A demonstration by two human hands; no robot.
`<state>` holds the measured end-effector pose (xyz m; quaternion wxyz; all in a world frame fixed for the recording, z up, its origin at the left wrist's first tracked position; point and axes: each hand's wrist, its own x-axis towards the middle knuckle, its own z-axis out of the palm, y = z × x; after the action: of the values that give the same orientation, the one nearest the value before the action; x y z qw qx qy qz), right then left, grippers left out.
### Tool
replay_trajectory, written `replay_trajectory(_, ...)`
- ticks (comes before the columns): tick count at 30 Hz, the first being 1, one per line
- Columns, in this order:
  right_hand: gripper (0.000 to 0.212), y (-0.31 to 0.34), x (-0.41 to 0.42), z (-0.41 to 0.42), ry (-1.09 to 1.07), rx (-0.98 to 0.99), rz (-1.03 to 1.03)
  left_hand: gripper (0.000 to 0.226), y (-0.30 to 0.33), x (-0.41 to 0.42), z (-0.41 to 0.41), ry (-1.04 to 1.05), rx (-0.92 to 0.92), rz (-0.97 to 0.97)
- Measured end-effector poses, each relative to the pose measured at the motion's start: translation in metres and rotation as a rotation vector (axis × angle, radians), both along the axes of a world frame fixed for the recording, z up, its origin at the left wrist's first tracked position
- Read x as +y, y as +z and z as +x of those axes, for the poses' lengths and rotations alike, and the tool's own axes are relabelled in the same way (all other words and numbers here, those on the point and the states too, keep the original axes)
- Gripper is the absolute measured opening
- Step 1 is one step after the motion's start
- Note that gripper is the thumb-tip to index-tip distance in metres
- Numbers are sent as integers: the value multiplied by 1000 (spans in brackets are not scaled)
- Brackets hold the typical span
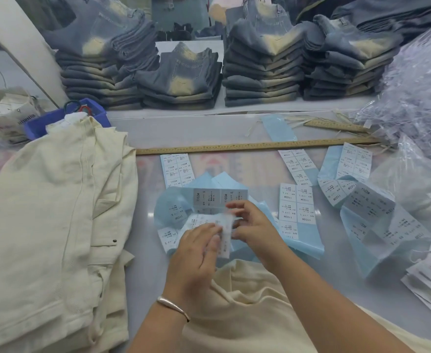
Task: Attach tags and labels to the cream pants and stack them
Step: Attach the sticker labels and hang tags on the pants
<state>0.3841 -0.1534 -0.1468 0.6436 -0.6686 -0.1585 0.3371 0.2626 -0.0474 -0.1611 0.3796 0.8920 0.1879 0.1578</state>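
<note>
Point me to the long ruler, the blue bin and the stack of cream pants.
long ruler (234, 147), head view, middle of its length
blue bin (37, 126), head view, front wall
stack of cream pants (51, 212), head view, top garment's middle

Garment workshop; stacked jeans (263, 72), label sheets (297, 207)

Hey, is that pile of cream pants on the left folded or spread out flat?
Folded. The cream pants lie in layers, their folded edges stacked along the right side.

Both hands (224, 233) pinch a label (225, 240) — blurred.
</note>
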Motion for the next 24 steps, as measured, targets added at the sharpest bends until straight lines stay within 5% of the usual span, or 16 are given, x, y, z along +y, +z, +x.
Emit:
replay_trajectory(2, 52, 0, -1, -2, -13, 97, 41, 27, -3, 3, 2, -2, -23, 22)
replay_trajectory(8, 34, 4, -1, -10, 44, -81, -74, 53, -1, 12, 14, 19, 49, 267)
replay_trajectory(12, 30, 6, 0, -13, 79, -136, -57, 28, 4, 16, 25, 58, 23, 354)
replay_trajectory(15, 34, 7, -1, -11, 1, -162, -32, 25, 6, 19, 24, 59, -4, 236)
replay_trajectory(21, 32, 8, -3, 3, -218, -541, -113, 21, 8, 19, 14, 150, -83, -8)
replay_trajectory(24, 21, 3, 0, -2, -362, -1006, -226, 29, 8, 17, 17, 220, -75, -192)
